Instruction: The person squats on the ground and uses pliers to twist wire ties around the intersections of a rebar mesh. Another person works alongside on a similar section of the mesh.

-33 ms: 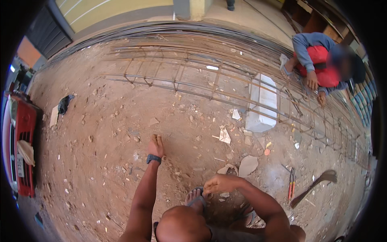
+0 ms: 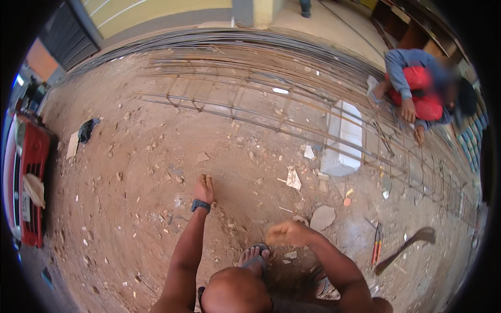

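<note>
My left hand (image 2: 205,188), wearing a dark watch (image 2: 200,205), is low over the dirt ground with its fingers curled together. Whatever it might hold is too small to make out. Nearer to me, above my sandalled foot (image 2: 254,255), my right hand (image 2: 287,233) is slightly blurred, its fingers bent and pressed together. Anything within those fingers is hidden. A pale flat stone (image 2: 322,217) lies just right of my right hand. Farther right are red-handled pliers (image 2: 376,250) and a bundle of thin dark tie wire (image 2: 407,248). My bent knee (image 2: 237,289) fills the bottom middle.
A long rebar cage (image 2: 235,110) runs across, partly over a white block (image 2: 342,141). Behind it lie loose steel bars (image 2: 209,37). At far right a co-worker (image 2: 412,88) crouches, hands at the cage. A red car (image 2: 31,182) stands left.
My right hand has shifted slightly up and right, off my foot. My left hand keeps its curled shape and nearly the same place. The surroundings have shifted a little in view.
</note>
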### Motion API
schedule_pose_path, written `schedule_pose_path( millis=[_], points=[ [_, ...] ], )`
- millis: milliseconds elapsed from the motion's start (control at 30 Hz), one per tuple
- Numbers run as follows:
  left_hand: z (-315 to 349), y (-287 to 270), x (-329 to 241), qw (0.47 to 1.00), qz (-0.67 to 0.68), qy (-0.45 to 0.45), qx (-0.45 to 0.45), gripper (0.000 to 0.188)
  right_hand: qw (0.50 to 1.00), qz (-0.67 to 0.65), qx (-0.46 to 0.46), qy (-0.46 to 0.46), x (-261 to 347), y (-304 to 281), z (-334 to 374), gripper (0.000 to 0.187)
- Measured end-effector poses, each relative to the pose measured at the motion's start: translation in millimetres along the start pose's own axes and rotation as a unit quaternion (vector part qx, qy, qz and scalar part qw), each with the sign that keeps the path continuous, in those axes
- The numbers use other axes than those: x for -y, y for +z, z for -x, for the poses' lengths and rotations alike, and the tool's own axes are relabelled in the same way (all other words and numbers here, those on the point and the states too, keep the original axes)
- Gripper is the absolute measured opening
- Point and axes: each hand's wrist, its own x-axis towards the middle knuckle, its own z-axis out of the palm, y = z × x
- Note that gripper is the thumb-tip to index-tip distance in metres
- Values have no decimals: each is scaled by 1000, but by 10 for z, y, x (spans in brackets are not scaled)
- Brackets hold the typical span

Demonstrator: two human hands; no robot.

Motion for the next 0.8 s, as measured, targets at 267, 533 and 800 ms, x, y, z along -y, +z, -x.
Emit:
schedule_pose_path(
  millis=[267,533,800],
  points=[
    [-144,54,-304,999,28,34,-21,31,805,552,-179,126,-740,-603,68,23],
    [-117,-270,-261,994,102,-10,24,26,903,248,-351,-15,595,-636,25,22],
    [-198,-383,-15,996,69,51,-30,23,889,366,247,120,464,-146,331,25]
  ],
)
